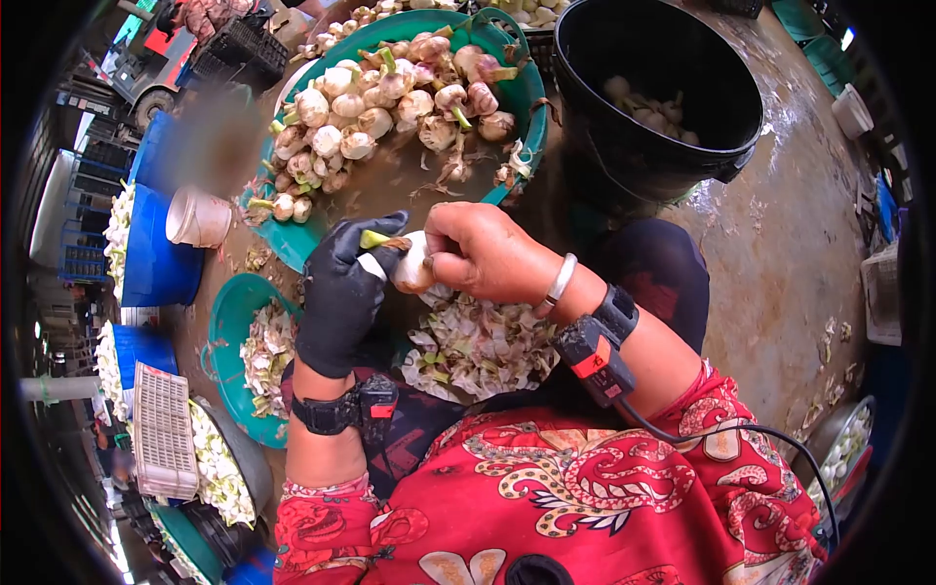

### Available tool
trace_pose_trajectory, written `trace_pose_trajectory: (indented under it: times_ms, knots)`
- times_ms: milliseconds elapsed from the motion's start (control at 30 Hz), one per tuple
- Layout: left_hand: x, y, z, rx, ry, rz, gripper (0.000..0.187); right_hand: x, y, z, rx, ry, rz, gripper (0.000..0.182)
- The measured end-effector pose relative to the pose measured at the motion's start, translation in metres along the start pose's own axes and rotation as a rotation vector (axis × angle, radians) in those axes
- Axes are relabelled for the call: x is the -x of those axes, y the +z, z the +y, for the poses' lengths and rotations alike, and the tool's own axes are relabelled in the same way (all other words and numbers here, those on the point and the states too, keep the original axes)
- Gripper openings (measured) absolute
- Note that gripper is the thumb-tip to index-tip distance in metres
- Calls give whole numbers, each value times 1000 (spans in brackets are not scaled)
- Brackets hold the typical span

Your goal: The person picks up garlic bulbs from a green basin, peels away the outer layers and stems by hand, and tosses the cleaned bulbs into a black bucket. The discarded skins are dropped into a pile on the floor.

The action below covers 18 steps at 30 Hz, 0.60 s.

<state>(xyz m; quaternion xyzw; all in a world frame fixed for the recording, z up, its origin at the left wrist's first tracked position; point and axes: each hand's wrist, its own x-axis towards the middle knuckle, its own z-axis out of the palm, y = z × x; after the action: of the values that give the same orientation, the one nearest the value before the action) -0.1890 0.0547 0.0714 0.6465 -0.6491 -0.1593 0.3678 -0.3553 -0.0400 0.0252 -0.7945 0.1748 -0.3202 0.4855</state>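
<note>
My left hand (pixel 341 288), in a black glove, is wrapped around a garlic bulb (pixel 412 270) with a short green stem stub and dry brown skin at its neck. Bare and wearing a silver bangle, my right hand (pixel 486 253) pinches the bulb's right side with curled fingers; whether a strip of skin is between them is hidden. Beyond both hands, unpeeled garlic bulbs (pixel 375 107) are heaped in a wide green basin (pixel 531 97). A pile of papery garlic peelings (pixel 478 346) lies below my hands, between my legs.
A deep black bucket (pixel 624 161) with some bulbs inside stands at upper right. On the left are a smaller green basin (pixel 229 331) of peelings, a white pail (pixel 198 216), blue tubs (pixel 161 244) and a plastic crate (pixel 164 429). A metal bowl (pixel 846 444) of bulbs sits at far right.
</note>
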Motion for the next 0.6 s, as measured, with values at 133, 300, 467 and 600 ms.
trace_pose_trajectory:
  times_ms: [133,300,467,600]
  knots:
    - [1,-9,-26,963,-520,313,27,15,8,-7,170,-219,-102,10]
    - [10,-16,-35,988,-466,318,26,19,12,9,211,119,-312,12]
    - [12,-4,-19,719,-401,232,21,-2,2,-6,-408,284,266,11]
    - [10,0,-12,658,-357,138,20,-6,-4,-8,-700,353,142,10]
